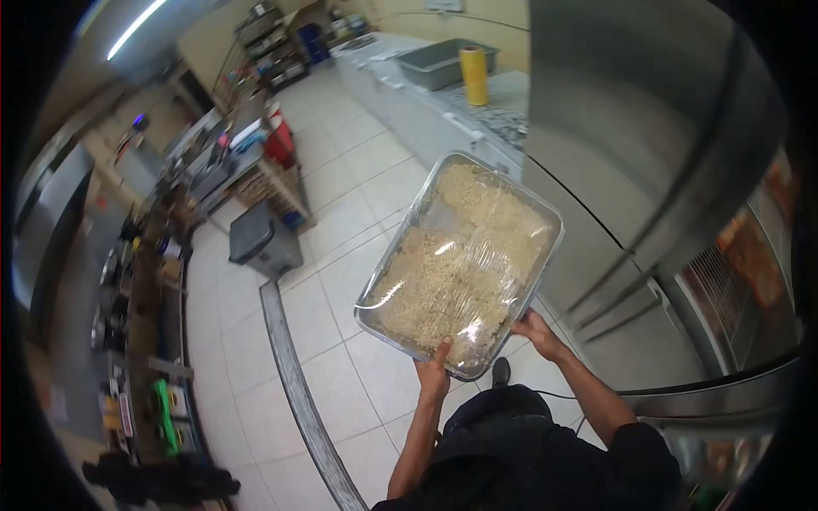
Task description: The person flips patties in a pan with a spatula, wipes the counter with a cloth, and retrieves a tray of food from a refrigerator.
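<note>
A metal tray [365,322] covered in clear plastic wrap is held out in front of me, tilted so its top faces the camera. Under the shiny wrap lie flat pieces with a pale, crumb-like coating [452,264]. My left hand [434,368] grips the near edge, its thumb resting on top of the wrap. My right hand [537,334] is closed on the near right side of the tray. Most of the fingers of both hands are hidden beneath it.
To the right stands a steel refrigerator [596,230], with wire racks [711,285] showing beside it. A grey tub [434,66] and a yellow roll [474,77] stand on the back counter. On the left are a grey bin [264,243], a floor drain [298,392] and cooking equipment [106,298].
</note>
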`<state>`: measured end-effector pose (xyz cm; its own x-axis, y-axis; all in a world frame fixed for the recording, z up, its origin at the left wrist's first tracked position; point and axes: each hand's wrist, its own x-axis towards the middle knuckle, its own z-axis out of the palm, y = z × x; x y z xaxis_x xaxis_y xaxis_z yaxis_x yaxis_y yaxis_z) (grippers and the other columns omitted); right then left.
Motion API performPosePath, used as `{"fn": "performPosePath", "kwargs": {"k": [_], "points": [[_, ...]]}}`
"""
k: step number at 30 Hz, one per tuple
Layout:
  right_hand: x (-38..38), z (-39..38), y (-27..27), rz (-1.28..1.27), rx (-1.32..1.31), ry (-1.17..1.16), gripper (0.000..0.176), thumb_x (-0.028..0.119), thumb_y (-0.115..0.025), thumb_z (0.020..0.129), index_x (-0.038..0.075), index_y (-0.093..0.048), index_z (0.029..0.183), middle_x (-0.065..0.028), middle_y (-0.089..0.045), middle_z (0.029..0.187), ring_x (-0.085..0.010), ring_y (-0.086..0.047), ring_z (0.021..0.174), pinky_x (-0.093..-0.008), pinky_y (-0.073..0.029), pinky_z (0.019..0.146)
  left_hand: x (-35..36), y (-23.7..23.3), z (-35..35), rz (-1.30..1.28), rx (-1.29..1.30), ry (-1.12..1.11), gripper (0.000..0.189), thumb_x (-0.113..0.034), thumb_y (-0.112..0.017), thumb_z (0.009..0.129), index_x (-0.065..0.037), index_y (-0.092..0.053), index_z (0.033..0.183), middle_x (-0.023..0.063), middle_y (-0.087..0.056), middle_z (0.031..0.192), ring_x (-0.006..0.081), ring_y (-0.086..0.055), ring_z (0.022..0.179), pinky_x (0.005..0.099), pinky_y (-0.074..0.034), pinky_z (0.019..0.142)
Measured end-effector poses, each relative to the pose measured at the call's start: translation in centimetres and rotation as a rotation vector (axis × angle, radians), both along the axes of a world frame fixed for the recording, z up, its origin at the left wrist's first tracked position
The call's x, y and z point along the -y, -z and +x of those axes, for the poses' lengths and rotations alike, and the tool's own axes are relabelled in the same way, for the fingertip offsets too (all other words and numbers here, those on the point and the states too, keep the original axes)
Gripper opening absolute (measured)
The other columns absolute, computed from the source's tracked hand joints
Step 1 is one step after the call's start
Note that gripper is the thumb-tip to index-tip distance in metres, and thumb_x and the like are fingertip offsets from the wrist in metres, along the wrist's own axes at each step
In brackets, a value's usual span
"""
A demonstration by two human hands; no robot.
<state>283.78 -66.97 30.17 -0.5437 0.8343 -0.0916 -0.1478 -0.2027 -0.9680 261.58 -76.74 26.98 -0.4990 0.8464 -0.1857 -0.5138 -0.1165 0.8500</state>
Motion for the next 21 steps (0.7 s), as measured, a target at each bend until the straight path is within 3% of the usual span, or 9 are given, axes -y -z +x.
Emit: {"fn": "performPosePath", "kwargs": {"k": [1, 3, 6, 7, 9, 13, 15, 17, 21], "points": [[-1.4, 0.2, 0.8, 0.054, 0.064, -0.230, 0.055, 0.027, -0.061, 0.094, -0.002, -0.042, 0.136, -0.0129, -0.057, 0.125, -0.0195, -0.053, 0.115, -0.0333, -0.042, 0.098, -0.7, 0.0, -1.0, 0.008, -0.049, -0.059, 0.060, -0.001, -0.070, 0.082, -0.001, -0.040, 0.134, 0.0133, -0.055, 0.122, 0.0265, -0.059, 0.106, 0.0394, -0.050, 0.091], [-3.9, 2.7, 5.4, 0.104, 0.597, -0.534, 0.074, 0.051, -0.062, 0.088, -0.002, -0.044, 0.137, -0.0159, -0.057, 0.126, -0.0232, -0.056, 0.114, -0.0370, -0.045, 0.096, -2.1, -0.7, -1.7, -0.036, -0.030, -0.154, 0.059, -0.002, -0.071, 0.082, 0.000, -0.042, 0.134, 0.0132, -0.056, 0.122, 0.0264, -0.059, 0.108, 0.0385, -0.049, 0.092], [-6.3, 12.3, 12.5, 0.480, 1.503, -0.854, 0.086, 0.063, -0.067, 0.074, 0.010, -0.047, 0.138, -0.0179, -0.058, 0.129, -0.0375, -0.053, 0.122, -0.0467, -0.042, 0.102, -3.4, 0.3, -2.9, -0.037, -0.040, -0.285, 0.058, -0.002, -0.073, 0.081, 0.003, -0.045, 0.131, 0.0133, -0.058, 0.121, 0.0254, -0.059, 0.107, 0.0360, -0.048, 0.092], [-7.1, 16.3, 14.8, 0.578, 1.744, -0.998, 0.078, 0.059, -0.068, 0.075, 0.009, -0.052, 0.133, -0.0178, -0.060, 0.127, -0.0388, -0.054, 0.120, -0.0481, -0.044, 0.101, -4.3, 1.1, -3.0, -0.019, -0.044, -0.298, 0.057, -0.003, -0.074, 0.081, 0.003, -0.046, 0.130, 0.0133, -0.059, 0.121, 0.0249, -0.059, 0.106, 0.0349, -0.048, 0.092], [-9.6, 20.4, 11.7, 0.351, 1.837, -1.146, 0.072, 0.056, -0.068, 0.076, 0.008, -0.057, 0.127, -0.0189, -0.061, 0.125, -0.0392, -0.056, 0.118, -0.0496, -0.045, 0.099, -5.9, 1.6, -3.1, -0.021, 0.095, -0.301, 0.058, -0.001, -0.073, 0.081, 0.003, -0.046, 0.132, 0.0134, -0.059, 0.121, 0.0257, -0.061, 0.105, 0.0382, -0.051, 0.091], [-14.0, 22.1, 12.7, 0.208, 1.566, -0.937, 0.074, 0.055, -0.067, 0.078, 0.001, -0.055, 0.128, -0.0204, -0.059, 0.127, -0.0374, -0.056, 0.117, -0.0455, -0.045, 0.100, -8.4, 3.5, -2.7, -0.099, 0.267, -0.343, 0.055, 0.000, -0.068, 0.083, 0.002, -0.045, 0.134, 0.0152, -0.059, 0.119, 0.0278, -0.062, 0.105, 0.0416, -0.053, 0.089], [-16.9, 18.8, 14.0, 0.338, 1.404, -0.721, 0.073, 0.054, -0.066, 0.081, 0.001, -0.053, 0.129, -0.0211, -0.058, 0.129, -0.0380, -0.055, 0.119, -0.0438, -0.044, 0.101, -10.2, 5.4, -2.7, -0.115, 0.319, -0.325, 0.051, -0.005, -0.063, 0.086, 0.005, -0.045, 0.133, 0.0160, -0.060, 0.119, 0.0293, -0.062, 0.105, 0.0434, -0.053, 0.090], [-19.2, 12.6, 13.3, 0.431, 1.192, -0.500, 0.070, 0.051, -0.066, 0.083, 0.001, -0.052, 0.130, -0.0219, -0.057, 0.129, -0.0371, -0.055, 0.120, -0.0422, -0.043, 0.102, -10.9, 6.6, -3.0, -0.125, 0.384, -0.303, 0.050, -0.008, -0.063, 0.087, 0.005, -0.045, 0.132, 0.0163, -0.060, 0.119, 0.0299, -0.062, 0.106, 0.0440, -0.053, 0.091], [-23.7, -3.0, 6.2, 0.076, 0.793, -0.430, 0.065, 0.048, -0.062, 0.090, -0.001, -0.049, 0.131, -0.0211, -0.060, 0.123, -0.0307, -0.060, 0.113, -0.0396, -0.048, 0.095, -12.4, 8.4, -5.4, -0.117, 0.432, -0.349, 0.048, -0.008, -0.061, 0.085, 0.006, -0.047, 0.128, 0.0169, -0.060, 0.117, 0.0301, -0.063, 0.103, 0.0432, -0.054, 0.090]]}}
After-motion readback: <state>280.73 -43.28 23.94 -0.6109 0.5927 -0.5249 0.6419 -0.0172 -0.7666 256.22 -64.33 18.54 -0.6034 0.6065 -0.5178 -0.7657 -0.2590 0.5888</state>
